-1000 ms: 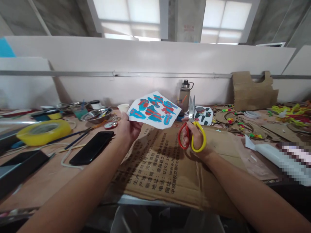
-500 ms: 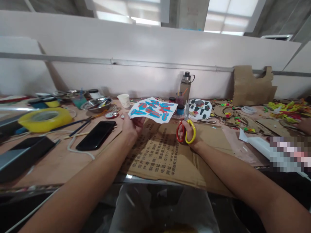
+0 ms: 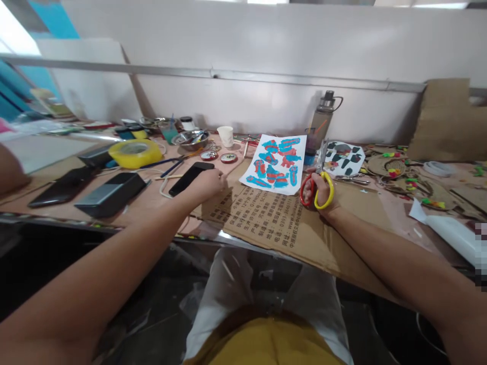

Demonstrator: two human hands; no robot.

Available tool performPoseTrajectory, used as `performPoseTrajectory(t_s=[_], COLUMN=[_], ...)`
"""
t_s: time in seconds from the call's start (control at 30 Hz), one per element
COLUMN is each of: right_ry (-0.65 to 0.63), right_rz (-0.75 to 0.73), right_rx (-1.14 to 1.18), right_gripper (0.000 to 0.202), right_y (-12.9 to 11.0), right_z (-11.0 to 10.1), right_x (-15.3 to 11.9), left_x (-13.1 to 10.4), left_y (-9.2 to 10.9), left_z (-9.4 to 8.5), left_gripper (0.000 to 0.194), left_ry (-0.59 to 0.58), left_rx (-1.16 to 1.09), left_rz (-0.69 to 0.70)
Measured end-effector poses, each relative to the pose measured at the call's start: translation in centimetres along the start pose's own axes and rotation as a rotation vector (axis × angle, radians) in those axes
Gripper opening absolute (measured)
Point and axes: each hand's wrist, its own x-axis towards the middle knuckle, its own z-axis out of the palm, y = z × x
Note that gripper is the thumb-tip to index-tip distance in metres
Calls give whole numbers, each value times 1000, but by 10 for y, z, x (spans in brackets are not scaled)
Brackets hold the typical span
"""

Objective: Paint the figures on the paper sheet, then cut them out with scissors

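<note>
My right hand (image 3: 319, 192) has its fingers through the red and yellow handles of the scissors (image 3: 324, 157), whose blades point up and away. Beside it is a white sheet of paper (image 3: 302, 154) with blue and red painted patches; its lower right corner comes close to the right hand, and I cannot tell whether that hand touches it. My left hand (image 3: 213, 185) is near the phone (image 3: 190, 178), apart from the sheet, with curled fingers whose tips are hidden. Under both hands spreads a printed cardboard sheet (image 3: 258, 223).
A yellow tape roll (image 3: 135, 153), a metal bowl (image 3: 190, 140) and a paper cup (image 3: 225, 137) stand at the back left. Behind the scissors are a bottle (image 3: 323, 116) and another painted paper (image 3: 346, 158). Woven pieces (image 3: 386, 165) lie right. Part of another person (image 3: 11, 170) shows far left.
My left hand has let go of the painted sheet and moved back toward the phone. The sheet now faces up beside my right hand. The view has turned left and down.
</note>
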Motion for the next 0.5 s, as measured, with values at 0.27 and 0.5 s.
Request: performPoseTrajectory(t_s=[0.27, 0.5], right_ry=[-22, -18], right_rz=[53, 121], right_rx=[-15, -39], right_gripper=[37, 37], right_y=[-4, -17], right_z=[-2, -12], right_x=[-5, -17], left_x=[1, -19], left_y=[-4, 0], left_z=[0, -23], left_gripper=[48, 53], left_ry=[15, -101], left_rx=[387, 582], left_rz=[67, 17])
